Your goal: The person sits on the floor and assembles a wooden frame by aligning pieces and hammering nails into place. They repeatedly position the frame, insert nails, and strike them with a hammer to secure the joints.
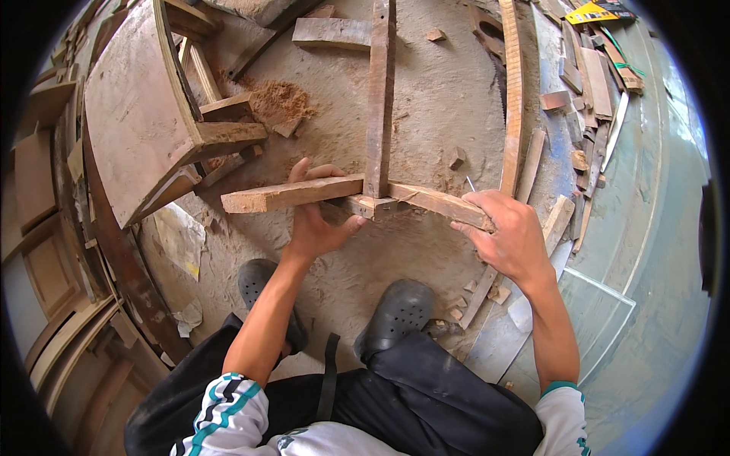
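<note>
Before me is a joint of rough wooden bars: a long upright bar, a left bar and a right bar meet over a short block. My left hand wraps the left bar from below, its fingertips behind it and its thumb by the short block. The outer end of the right bar is gripped by my right hand, thumb underneath. A thin, pale, pointed sliver sticks up beside its fingers; I cannot tell whether it is a nail.
At the left stands a wooden box-like piece beside sawdust. A long curved strip lies past my right hand. Offcuts pile along the glass-like panel at right. My grey clogs are below the bars.
</note>
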Demonstrator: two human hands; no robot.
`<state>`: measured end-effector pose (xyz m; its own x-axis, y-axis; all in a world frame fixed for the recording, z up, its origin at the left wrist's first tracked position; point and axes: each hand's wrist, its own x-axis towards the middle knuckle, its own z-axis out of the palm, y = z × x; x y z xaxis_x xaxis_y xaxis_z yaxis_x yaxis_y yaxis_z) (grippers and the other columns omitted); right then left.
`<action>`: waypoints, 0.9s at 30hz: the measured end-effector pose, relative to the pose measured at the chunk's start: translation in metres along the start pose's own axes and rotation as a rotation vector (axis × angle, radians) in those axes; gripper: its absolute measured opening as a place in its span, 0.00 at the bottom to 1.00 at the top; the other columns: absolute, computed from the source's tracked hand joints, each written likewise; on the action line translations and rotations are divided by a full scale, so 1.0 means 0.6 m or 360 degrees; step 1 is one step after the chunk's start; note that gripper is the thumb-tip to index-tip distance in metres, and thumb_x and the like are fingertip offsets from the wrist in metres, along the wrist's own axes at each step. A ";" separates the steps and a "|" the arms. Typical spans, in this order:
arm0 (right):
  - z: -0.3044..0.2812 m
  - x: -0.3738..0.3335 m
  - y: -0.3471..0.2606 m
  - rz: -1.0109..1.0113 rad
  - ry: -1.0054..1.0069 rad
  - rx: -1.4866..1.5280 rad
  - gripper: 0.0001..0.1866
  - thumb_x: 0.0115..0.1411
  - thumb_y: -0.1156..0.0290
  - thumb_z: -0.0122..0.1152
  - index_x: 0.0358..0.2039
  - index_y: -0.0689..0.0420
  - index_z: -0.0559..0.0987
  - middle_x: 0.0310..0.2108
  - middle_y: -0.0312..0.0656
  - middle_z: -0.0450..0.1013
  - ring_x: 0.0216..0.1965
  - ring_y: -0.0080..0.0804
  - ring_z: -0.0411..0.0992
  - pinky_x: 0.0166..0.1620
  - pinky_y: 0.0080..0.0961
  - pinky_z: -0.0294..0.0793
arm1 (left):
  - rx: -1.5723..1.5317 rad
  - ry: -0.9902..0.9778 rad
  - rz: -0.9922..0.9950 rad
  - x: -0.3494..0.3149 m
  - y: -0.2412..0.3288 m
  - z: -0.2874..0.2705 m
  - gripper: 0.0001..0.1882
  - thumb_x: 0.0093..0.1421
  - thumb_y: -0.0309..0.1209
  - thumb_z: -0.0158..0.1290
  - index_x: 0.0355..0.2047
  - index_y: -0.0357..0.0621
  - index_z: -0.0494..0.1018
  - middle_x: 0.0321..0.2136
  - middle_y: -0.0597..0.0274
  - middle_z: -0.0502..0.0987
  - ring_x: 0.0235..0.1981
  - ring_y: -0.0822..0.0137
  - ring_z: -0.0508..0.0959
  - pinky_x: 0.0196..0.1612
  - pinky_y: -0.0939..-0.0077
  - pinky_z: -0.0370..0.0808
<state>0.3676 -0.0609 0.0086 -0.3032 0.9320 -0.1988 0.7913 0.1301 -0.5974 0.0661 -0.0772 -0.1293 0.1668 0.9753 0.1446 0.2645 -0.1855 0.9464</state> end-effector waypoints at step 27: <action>-0.004 0.021 -0.008 0.0029 -0.0159 0.0133 0.21 0.49 0.64 0.76 0.39 0.63 0.80 0.35 0.51 0.79 0.37 0.52 0.78 0.40 0.38 0.76 | 0.0284 -0.0025 0.0153 0.003 -0.027 -0.009 0.61 0.42 0.50 0.75 0.63 0.43 0.44 0.47 0.53 0.76 0.47 0.59 0.77 0.53 0.62 0.71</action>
<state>0.3615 -0.0488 0.0107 -0.3439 0.8950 -0.2840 0.7514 0.0809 -0.6549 0.0572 -0.0718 -0.1429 0.2137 0.9504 0.2260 0.4107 -0.2973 0.8620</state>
